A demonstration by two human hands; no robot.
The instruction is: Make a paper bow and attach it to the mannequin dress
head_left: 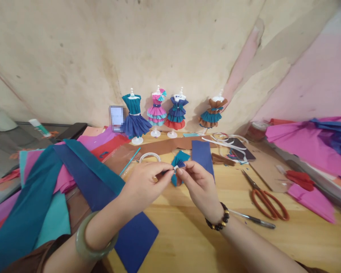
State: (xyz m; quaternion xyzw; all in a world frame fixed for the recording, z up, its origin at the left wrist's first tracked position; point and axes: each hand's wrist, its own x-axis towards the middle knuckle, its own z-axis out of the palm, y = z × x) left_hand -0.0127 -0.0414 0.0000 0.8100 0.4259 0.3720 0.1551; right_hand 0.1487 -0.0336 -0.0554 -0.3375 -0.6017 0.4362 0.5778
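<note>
Above the wooden table, my left hand (146,180) and my right hand (200,185) meet with thumbs and fingertips pinched together. Between them is a small pleated blue paper fan (180,164), with a small white strip (175,167) at its gathered end. Just behind the fingertips shows a teal pleated paper piece (182,156); whether it joins the blue fan or lies on the table I cannot tell. A flat dark-blue paper strip (201,155) lies beyond my right hand. Another dark-blue sheet (138,240) lies under my left forearm.
Several mini dress forms in paper dresses, including a teal-and-blue one (135,113), stand by the wall. Orange-handled scissors (268,201) and a pen (255,220) lie right. Coloured paper (34,201) is heaped left. A white tape roll (150,154) and glue stick (39,128) are visible.
</note>
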